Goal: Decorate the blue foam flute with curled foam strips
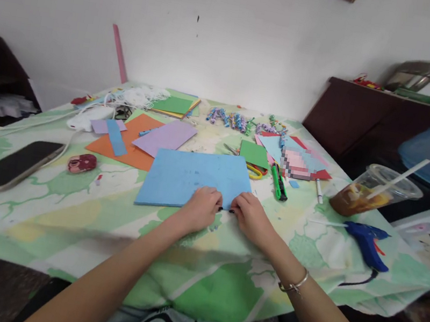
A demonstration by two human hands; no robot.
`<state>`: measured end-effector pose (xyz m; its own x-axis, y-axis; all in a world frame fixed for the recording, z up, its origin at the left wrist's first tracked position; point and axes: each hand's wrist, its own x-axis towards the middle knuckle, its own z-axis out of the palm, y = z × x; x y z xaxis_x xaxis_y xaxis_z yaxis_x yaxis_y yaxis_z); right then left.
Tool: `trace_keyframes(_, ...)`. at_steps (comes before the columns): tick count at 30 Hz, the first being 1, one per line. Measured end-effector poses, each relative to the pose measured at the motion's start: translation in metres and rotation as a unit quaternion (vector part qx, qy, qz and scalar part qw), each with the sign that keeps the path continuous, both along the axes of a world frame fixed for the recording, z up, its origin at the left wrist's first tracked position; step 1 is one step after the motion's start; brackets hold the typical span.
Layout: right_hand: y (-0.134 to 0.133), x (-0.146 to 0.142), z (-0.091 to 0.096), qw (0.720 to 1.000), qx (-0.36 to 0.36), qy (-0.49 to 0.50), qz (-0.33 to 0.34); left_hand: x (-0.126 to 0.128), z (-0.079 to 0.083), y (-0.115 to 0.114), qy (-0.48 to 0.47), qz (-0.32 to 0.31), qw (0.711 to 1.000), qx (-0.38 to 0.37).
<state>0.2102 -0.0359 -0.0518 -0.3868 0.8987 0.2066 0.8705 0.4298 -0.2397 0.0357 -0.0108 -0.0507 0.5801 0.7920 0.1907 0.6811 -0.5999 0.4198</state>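
A large light-blue foam sheet (190,176) lies flat on the table in front of me. My left hand (201,209) and my right hand (249,215) rest side by side on its near edge, fingers curled and pinched toward each other. Something tiny and dark sits between the fingertips; I cannot make out what it is. A silver bracelet is on my right wrist.
On the green patterned tablecloth (68,214): a phone (14,163), a pink tape roll (82,163), orange (130,142) and purple (165,137) sheets, green utility knife (279,183), scissors (254,170), blue glue gun (367,242), an iced drink cup (369,191) with straw, curled paper strips (237,121).
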Motion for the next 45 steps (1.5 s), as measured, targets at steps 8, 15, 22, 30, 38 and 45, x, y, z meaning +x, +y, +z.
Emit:
trace_keyframes(8, 0.013, -0.015, 0.017, 0.99, -0.071, -0.1, -0.066, 0.005, -0.001, 0.001, 0.006, 0.041, 0.999, 0.0)
trace_keyframes(15, 0.018, -0.033, 0.037, 0.971, -0.116, -0.135, -0.16, 0.005, 0.003, -0.002, 0.01, 0.059, 0.998, 0.001)
trace_keyframes(22, 0.032, -0.004, 0.036, 0.966, -0.159, -0.081, -0.188, 0.015, 0.008, 0.001, 0.029, 0.102, 0.994, -0.039)
trace_keyframes(30, 0.001, 0.025, 0.026, 0.995, -0.093, 0.019, -0.026, 0.022, 0.009, 0.004, 0.01, 0.143, 0.987, -0.072)
trace_keyframes(38, 0.008, 0.013, 0.013, 0.993, -0.064, -0.036, -0.098, 0.014, 0.006, 0.003, -0.026, 0.124, 0.989, -0.071)
trace_keyframes(45, 0.015, 0.008, 0.027, 0.971, -0.106, -0.114, -0.183, 0.015, 0.005, 0.002, -0.034, 0.124, 0.989, -0.07)
